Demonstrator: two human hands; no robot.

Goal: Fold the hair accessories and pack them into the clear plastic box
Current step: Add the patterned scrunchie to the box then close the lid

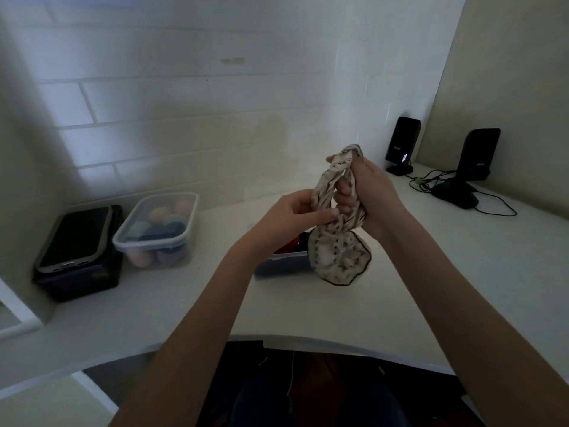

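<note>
At frame centre I had both hands clamped on the headband (334, 217): right hand (366, 192) fisted around it, left hand (295, 211) pinching. Its loose hanging end risked unfolding over the box (281, 263).

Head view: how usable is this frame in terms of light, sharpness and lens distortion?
Head view: dim and low in contrast; soft throughout, so the print on the cream patterned fabric hair band held by the left hand and right hand reads only as dark marks; wide-angle bending curves the white desk edge and wall lines; contents of the lidded clear plastic box are blurred.
</note>
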